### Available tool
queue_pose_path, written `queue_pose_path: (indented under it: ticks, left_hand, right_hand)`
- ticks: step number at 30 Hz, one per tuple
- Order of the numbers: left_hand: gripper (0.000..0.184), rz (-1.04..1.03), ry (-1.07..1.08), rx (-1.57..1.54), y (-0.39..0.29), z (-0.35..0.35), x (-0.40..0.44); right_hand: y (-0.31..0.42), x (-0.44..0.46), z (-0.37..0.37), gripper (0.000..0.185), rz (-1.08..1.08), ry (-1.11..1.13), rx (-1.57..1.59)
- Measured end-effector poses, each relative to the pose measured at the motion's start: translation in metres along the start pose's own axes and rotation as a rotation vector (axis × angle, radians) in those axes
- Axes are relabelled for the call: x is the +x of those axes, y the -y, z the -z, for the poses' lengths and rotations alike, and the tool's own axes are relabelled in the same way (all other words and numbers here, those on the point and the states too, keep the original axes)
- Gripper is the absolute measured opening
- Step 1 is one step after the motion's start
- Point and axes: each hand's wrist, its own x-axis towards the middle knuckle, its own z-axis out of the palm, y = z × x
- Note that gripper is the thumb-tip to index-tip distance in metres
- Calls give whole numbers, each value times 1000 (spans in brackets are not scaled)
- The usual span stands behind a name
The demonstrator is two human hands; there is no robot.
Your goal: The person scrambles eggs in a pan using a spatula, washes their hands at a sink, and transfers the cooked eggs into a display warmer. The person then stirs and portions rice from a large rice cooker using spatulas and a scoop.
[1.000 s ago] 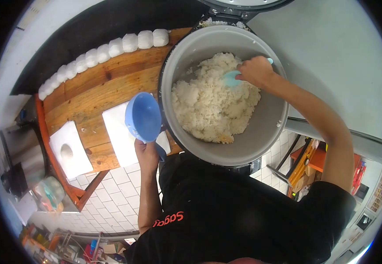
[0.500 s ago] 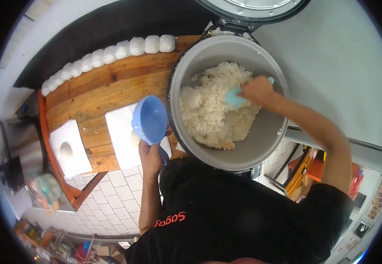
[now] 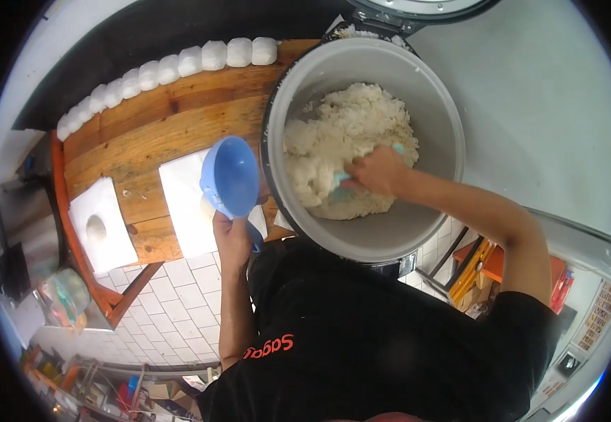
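Note:
My left hand [image 3: 233,243] grips a blue plastic bowl [image 3: 232,176] with a handle, tilted so its inside faces up and right. It is held over the table edge, just left of a large rice cooker [image 3: 440,126], and looks empty. Inside the cooker, my right hand [image 3: 383,171] is closed around a light teal rice paddle [image 3: 340,184]. The paddle's blade is partly hidden in the cooked white rice [image 3: 365,109], near the left side of the pot. Motion blurs the blade and fingers a little.
Several white wrapped bundles [image 3: 189,61] line the back of the wooden table [image 3: 136,155]. White paper sheets lie at the front: one left [image 3: 108,250] with a pale round patch, another [image 3: 179,186] beneath the bowl. The cooker's raised lid [image 3: 425,8] stands behind.
My right hand has moved the paddle left and toward me through the rice. My left hand still holds the bowl; the whole view has shifted slightly.

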Motion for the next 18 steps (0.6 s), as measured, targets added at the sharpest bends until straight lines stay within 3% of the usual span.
queue_pose_path:
  ticks: [4, 9, 12, 13, 15, 17, 18]
  left_hand:
    - [30, 129, 17, 106, -6, 6, -6]
    - [31, -90, 26, -6, -12, 9, -10]
    - [28, -81, -8, -68, -8, 12, -12]
    - [28, -73, -16, -81, -5, 12, -13]
    - [31, -73, -4, -74, -3, 12, -14]
    - [37, -92, 12, -41, -3, 9, -15]
    - [37, -92, 1, -41, -3, 7, -16]
  right_hand:
    - [-21, 21, 13, 43, -69, -48, -69]
    - [-47, 11, 105, 38, -397, 48, -150]
    - [-62, -1, 128, 37, -497, -188, -258]
    - [-72, 2, 101, 28, -361, -262, -345]
    - [-37, 15, 50, 21, -321, 5, -296]
    - [-1, 23, 25, 19, -117, 45, -103]
    - [10, 23, 34, 16, -128, 75, -22]
